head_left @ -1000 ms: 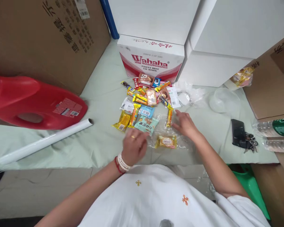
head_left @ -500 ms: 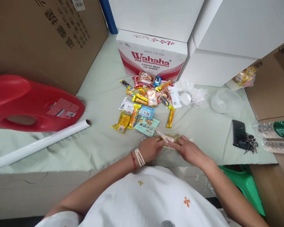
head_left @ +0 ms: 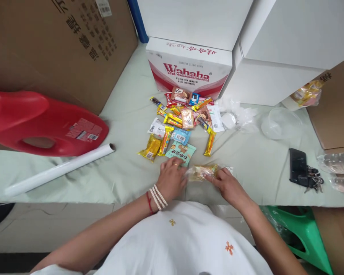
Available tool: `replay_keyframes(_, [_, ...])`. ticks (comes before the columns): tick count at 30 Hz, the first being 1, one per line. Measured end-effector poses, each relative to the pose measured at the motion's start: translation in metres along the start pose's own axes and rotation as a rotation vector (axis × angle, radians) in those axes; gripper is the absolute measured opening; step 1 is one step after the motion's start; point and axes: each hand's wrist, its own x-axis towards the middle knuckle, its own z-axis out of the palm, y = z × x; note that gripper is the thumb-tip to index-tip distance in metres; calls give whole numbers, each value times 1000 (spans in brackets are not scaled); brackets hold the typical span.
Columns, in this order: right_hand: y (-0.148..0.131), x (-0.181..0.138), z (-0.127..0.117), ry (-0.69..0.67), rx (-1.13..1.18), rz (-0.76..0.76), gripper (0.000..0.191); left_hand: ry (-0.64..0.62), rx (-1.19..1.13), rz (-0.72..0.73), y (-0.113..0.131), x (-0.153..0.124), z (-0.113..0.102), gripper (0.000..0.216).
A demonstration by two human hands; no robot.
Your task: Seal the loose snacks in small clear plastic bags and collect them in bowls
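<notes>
In front of my body lies a clear plastic bag (head_left: 199, 173) with yellowish and pink contents that I cannot make out. My right hand (head_left: 231, 188) is at its right end, the index finger laid on top and the other fingers bent around the plastic. My left hand (head_left: 172, 178) is off the bag, palm down, fingers apart, its fingertips over the lower edge of a mint-green snack packet (head_left: 186, 152). Beyond are a blue packet (head_left: 180, 135), a crumpled yellow packet (head_left: 150, 147), yellow stick-shaped snacks (head_left: 209, 144) and a wrapped biscuit (head_left: 187, 118), all in one loose heap.
A Wahaha water carton (head_left: 189, 70) stands behind the heap. To the left are a red jug (head_left: 54, 126) and a white tube (head_left: 60, 170). On the right are crumpled clear plastic (head_left: 242, 118), a clear bowl (head_left: 281, 124), a black phone (head_left: 298, 166), keys (head_left: 314, 178) and bottles (head_left: 336, 162).
My left hand has let go of the clear bag and moved left and forward to the mint-green packet. The bag now lies flatter under my right hand. The view has shifted slightly.
</notes>
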Motion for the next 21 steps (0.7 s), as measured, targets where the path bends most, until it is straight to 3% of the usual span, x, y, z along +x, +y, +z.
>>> replay_keyframes(2, [0,1,1,13,10,2,58,-125,-143,-62,-1,-6,2,13])
replay_keyframes(6, [-5,8,4,48,25,-13,50,-276,-774,-181,10,1,6,26])
replay_keyframes(8, [-9,11,3,61,58,-23,48,-339,-898,-183,24,13,14,33])
replay_keyframes(10, [-12,12,0,73,138,-54,46,-335,-731,-111,37,25,24,37])
replay_keyframes(13, [-13,6,-2,155,296,-45,40,-287,-198,33,48,33,39,36])
replay_keyframes(17, [-5,-6,10,520,105,408,43,-216,165,42,52,30,44,38])
replay_keyframes(19, [-2,-9,16,548,-32,559,44,-106,224,7,50,29,40,50])
replay_keyframes(21, [-4,-8,17,513,-50,594,25,-34,267,-32,49,29,37,60])
